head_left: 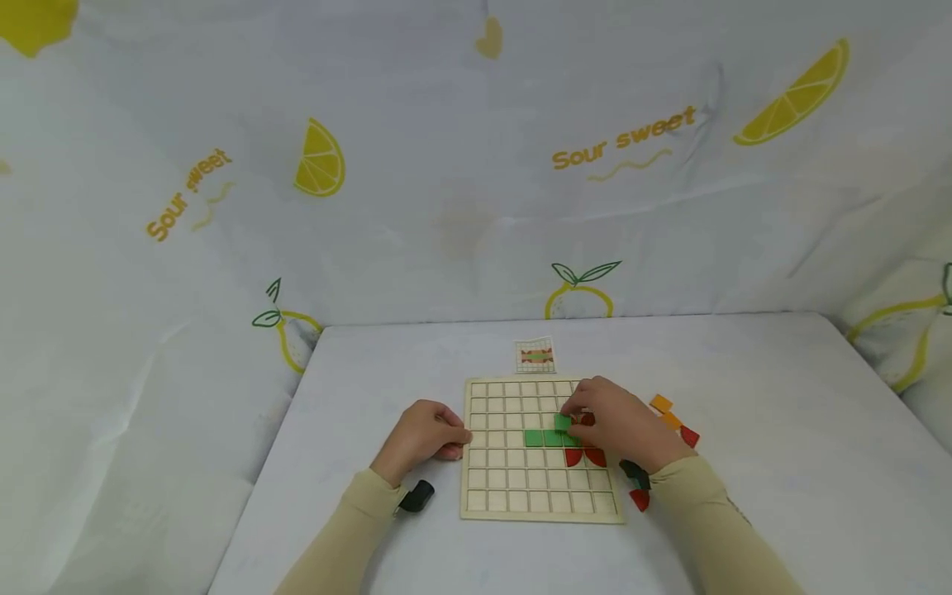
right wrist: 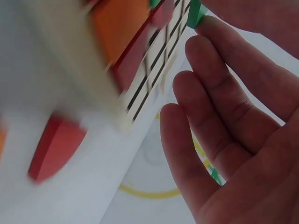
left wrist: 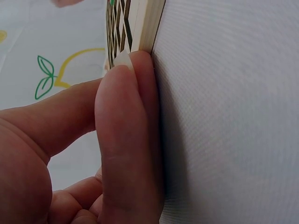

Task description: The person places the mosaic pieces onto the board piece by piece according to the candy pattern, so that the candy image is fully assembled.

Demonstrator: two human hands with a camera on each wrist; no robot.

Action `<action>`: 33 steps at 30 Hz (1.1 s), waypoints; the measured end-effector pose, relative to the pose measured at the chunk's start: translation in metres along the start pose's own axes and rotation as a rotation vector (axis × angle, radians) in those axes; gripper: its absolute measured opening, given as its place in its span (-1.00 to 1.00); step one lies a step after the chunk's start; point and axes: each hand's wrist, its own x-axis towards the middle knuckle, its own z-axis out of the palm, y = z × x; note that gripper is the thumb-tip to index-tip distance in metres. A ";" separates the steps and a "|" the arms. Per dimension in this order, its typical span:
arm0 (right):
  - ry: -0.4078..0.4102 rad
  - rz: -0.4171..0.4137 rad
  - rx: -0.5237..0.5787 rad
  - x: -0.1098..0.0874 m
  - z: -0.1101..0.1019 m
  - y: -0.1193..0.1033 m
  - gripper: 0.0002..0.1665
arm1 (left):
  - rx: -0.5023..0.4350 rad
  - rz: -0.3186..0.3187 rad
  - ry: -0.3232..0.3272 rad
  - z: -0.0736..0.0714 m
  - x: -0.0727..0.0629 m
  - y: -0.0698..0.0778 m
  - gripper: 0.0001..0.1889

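A pale square grid board (head_left: 497, 479) lies on the table in the head view. My left hand (head_left: 427, 434) pinches its left edge between thumb and finger; the left wrist view shows the thumb (left wrist: 121, 135) right at the board's side. Over the board, my right hand (head_left: 621, 421) pinches a small green square tile (head_left: 563, 423), whose edge (right wrist: 195, 15) shows at the fingertips in the right wrist view. Beneath it runs a row of green tiles (head_left: 534, 438) set in the grid. Red curved-edged pieces (head_left: 573, 457) sit beside that row, some hidden by the right hand.
A small pattern card (head_left: 535, 356) lies behind the board. Right of the board are loose orange squares (head_left: 661, 403), a red piece (head_left: 689, 436) and, closer to me, another red piece (head_left: 640, 499). A white cloth with lemon prints (head_left: 461, 165) hangs behind the table.
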 end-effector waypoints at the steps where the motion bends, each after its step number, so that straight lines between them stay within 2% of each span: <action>1: -0.001 -0.010 -0.005 0.003 0.002 -0.004 -0.81 | 0.001 0.000 0.001 0.000 0.000 0.000 -0.79; 8: -0.008 -0.037 0.032 0.018 0.017 -0.030 -0.82 | -0.006 -0.001 0.002 -0.001 0.002 0.000 -0.78; 16: -0.018 -0.071 0.014 0.022 0.026 -0.046 -0.84 | -0.008 -0.009 0.003 0.002 0.003 -0.002 -0.77; 33: -0.003 -0.127 -0.047 0.027 0.040 -0.050 -0.83 | 0.001 -0.033 0.019 0.001 0.002 0.002 -0.80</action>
